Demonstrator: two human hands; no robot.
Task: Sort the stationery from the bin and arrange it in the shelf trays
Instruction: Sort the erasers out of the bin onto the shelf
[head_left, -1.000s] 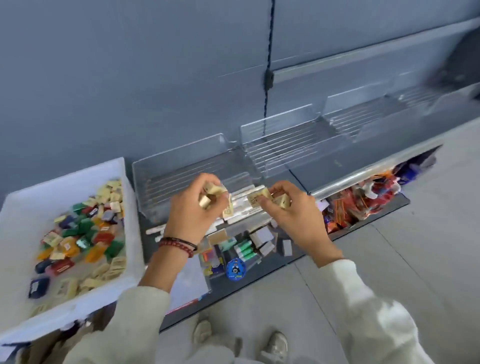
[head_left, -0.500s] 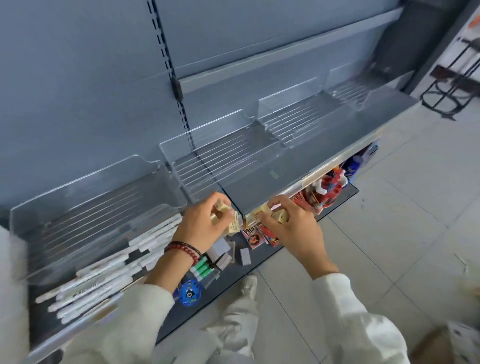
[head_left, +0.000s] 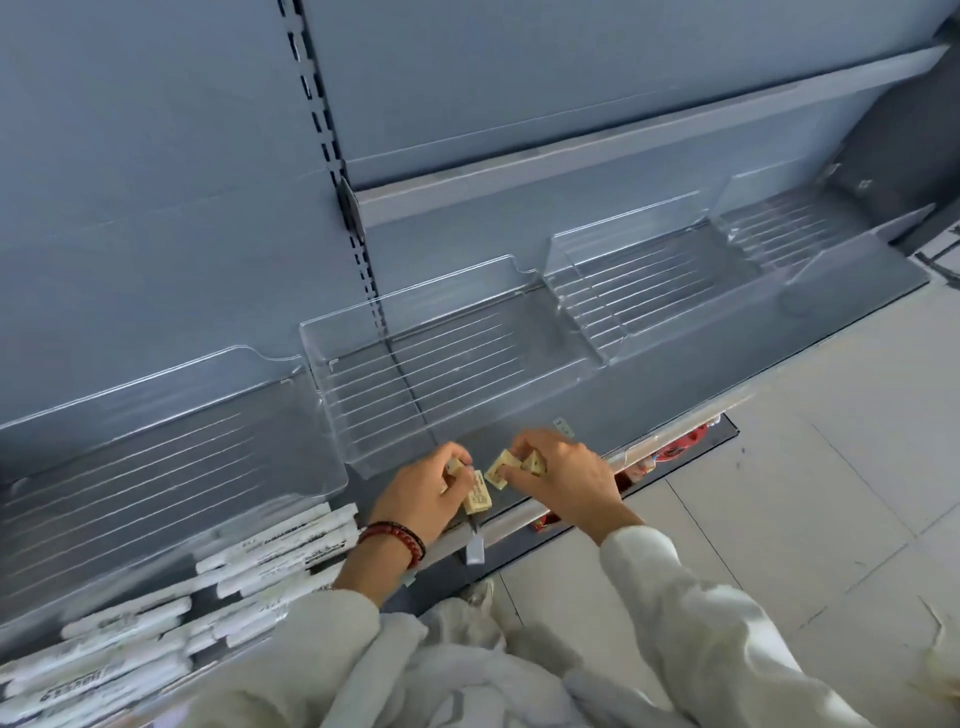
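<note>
**Both hands hold cream erasers at the shelf front**

Left hand (head_left: 423, 493) curled round an eraser stack (head_left: 477, 498), beaded bracelet (head_left: 397, 538) at the wrist. Right hand (head_left: 566, 480) pinches an eraser pair (head_left: 500, 472) just right of it, fingers bent. The two hands are close but not touching, over the near edge of the grey shelf (head_left: 727, 338), just in front of the middle clear tray (head_left: 467, 395). White pens (head_left: 275, 543) lie by the near side of the left tray (head_left: 156, 441); inside it or not, cannot tell

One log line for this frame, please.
left hand: grips beige packets | right hand: grips more beige packets | position: before clear tray | white pens: lower left
</note>
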